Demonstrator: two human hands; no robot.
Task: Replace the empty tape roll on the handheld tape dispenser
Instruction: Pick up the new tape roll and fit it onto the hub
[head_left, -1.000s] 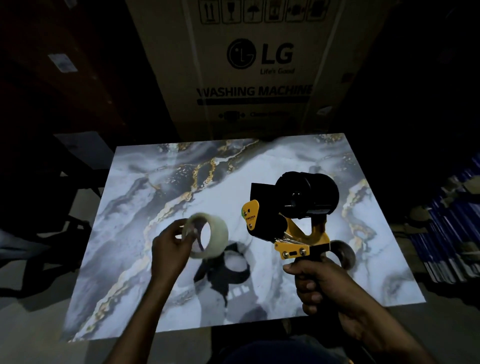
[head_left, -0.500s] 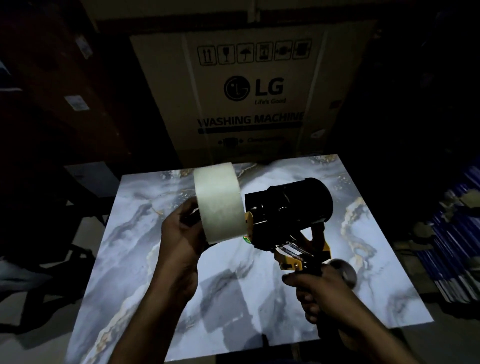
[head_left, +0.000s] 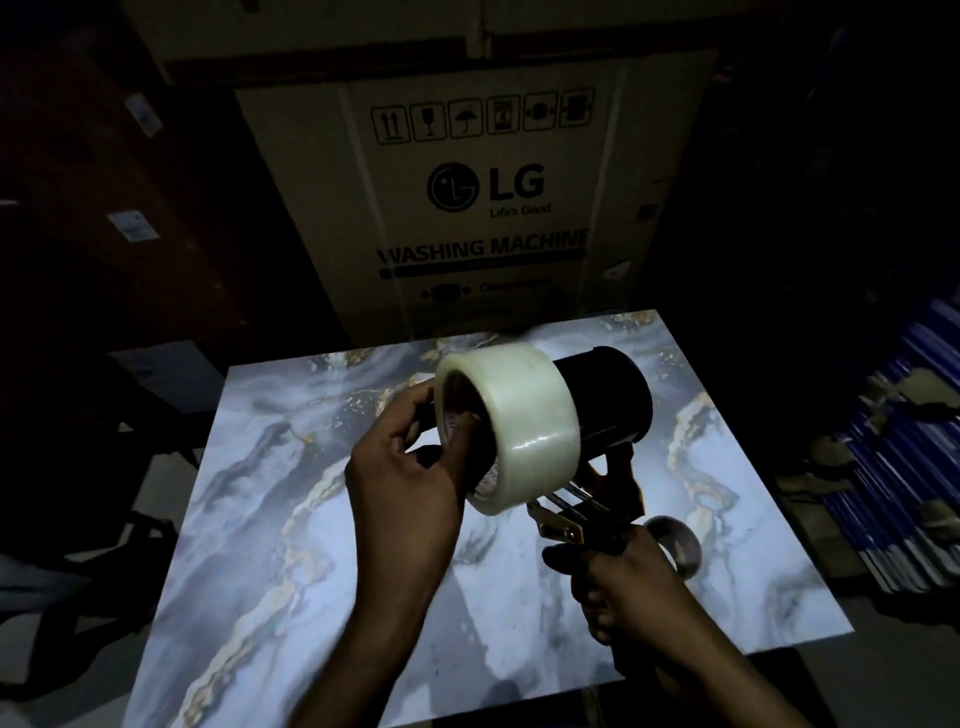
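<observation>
Two hands work at frame centre. On the left hand (head_left: 400, 483), fingers (head_left: 410, 400) pinch the rim of the tape roll (head_left: 519, 415), thumb inside its core; roll sits against the black hub of the tape dispenser (head_left: 608, 400). Lower right, the right hand (head_left: 628, 587) grips the handle above the surface (head_left: 291, 519).

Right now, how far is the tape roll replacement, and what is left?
Done: a bare ring, apparently the old core, lies on the table. In hand: the left hand holds the new tape roll against the hub of the dispenser; the right hand grips the dispenser. Left: seating the roll, threading tape.
</observation>
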